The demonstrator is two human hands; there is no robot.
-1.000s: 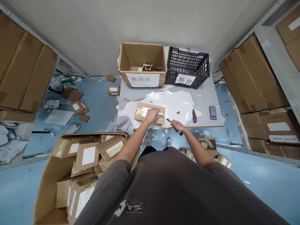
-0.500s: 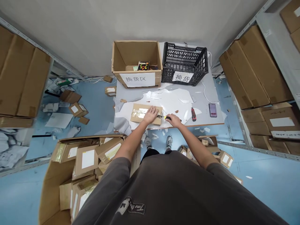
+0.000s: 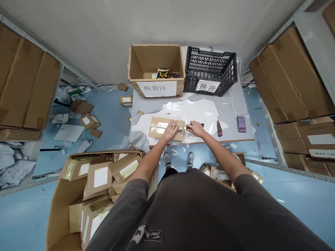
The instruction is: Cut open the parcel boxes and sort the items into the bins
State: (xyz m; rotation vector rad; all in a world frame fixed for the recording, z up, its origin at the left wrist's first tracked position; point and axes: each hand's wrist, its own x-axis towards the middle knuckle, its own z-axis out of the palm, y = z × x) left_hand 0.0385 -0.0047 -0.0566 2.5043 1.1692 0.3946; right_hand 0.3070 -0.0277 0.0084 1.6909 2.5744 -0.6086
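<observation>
A flat cardboard box (image 3: 155,129) with clear tape and a white label lies on the table near its front edge. My left hand (image 3: 170,130) rests flat on the right half of the box, fingers stretched out. In my right hand (image 3: 195,128) is a utility knife (image 3: 185,128), black with a yellow front part. Its front end is at the box's right edge; the blade is too small to make out. A dark slit or gap shows in the tape by my left hand. To the right lies a red and black tool (image 3: 219,129), apart from both hands.
An open carton (image 3: 156,89) and a black plastic crate (image 3: 202,88) stand at the table's back. A phone (image 3: 241,124) lies at the right. Paper scraps cover the tabletop. A large carton (image 3: 59,195) of parcels stands lower left; shelves with boxes (image 3: 278,83) flank both sides.
My right hand has drawn the knife from over the box's right end back to its edge. My left hand stays on the box. The whole view has shifted slightly.
</observation>
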